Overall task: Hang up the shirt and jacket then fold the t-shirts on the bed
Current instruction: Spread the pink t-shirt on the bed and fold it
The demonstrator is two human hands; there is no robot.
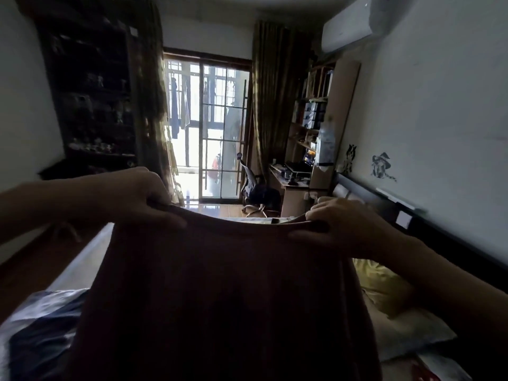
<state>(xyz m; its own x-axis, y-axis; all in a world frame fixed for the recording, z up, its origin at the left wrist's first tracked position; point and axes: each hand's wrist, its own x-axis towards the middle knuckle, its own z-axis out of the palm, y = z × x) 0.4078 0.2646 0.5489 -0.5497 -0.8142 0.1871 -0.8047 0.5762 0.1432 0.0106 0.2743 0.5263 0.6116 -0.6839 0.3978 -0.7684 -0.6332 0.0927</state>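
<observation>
Hanging from both hands, a dark reddish t-shirt (220, 298) fills the lower middle of the view, held up in the air above the bed (82, 259). The left hand (143, 196) pinches the top edge at its left corner, fingers curled over the cloth with the thumb beneath. The right hand (338, 224) pinches the same edge at its right corner. Between the two grips the edge sags in a shallow curve, and the cloth drops straight down below them. A yellow pillow (382, 287) lies to the right, under the right forearm.
</observation>
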